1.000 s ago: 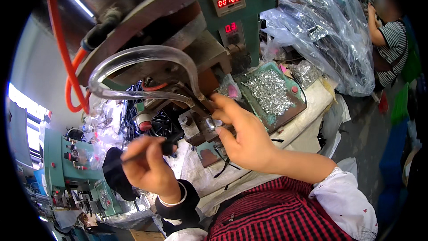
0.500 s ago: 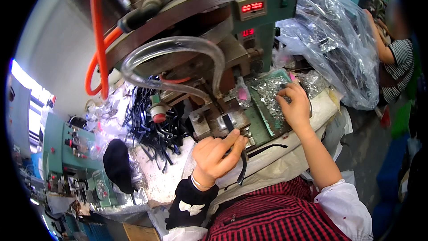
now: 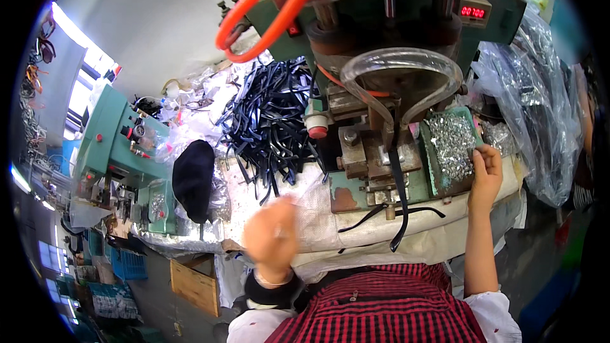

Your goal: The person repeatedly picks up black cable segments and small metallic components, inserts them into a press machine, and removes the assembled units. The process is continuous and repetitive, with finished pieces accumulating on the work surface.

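Your left hand (image 3: 272, 236) pulled back off the press since half a second ago and sat blurred over the white cloth (image 3: 356, 222); couldn't tell its finger state. Your right hand (image 3: 486, 166) stayed at the green tray (image 3: 433, 178) of small silver metal parts (image 3: 452, 145), fingers curled together at the pile's right edge, probably pinching a piece. Black strap (image 3: 397, 181) lay on the press bed, well left of those fingers.
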Available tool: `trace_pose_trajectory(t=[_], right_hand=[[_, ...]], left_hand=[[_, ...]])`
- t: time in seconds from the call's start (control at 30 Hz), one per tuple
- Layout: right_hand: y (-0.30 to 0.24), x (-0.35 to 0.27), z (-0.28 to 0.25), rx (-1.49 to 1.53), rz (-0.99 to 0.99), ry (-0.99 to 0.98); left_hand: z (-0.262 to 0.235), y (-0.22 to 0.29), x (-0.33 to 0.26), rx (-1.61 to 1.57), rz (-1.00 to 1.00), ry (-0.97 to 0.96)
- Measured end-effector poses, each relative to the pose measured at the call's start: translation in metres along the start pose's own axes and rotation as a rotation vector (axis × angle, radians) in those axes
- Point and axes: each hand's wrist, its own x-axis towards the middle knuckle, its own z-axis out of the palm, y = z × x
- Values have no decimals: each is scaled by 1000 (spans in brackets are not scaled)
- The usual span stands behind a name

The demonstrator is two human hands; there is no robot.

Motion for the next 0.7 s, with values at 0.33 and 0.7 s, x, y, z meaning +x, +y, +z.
trace_pose_trajectory(t=[0.33,0.7], right_hand=[[-27,15,66,16,14,-61],[-81,-23,45,-246,-254,-245]], left_hand=[[42,-133,-2,229,-399,-270],[62,-126,-37,-583,-848,-403]])
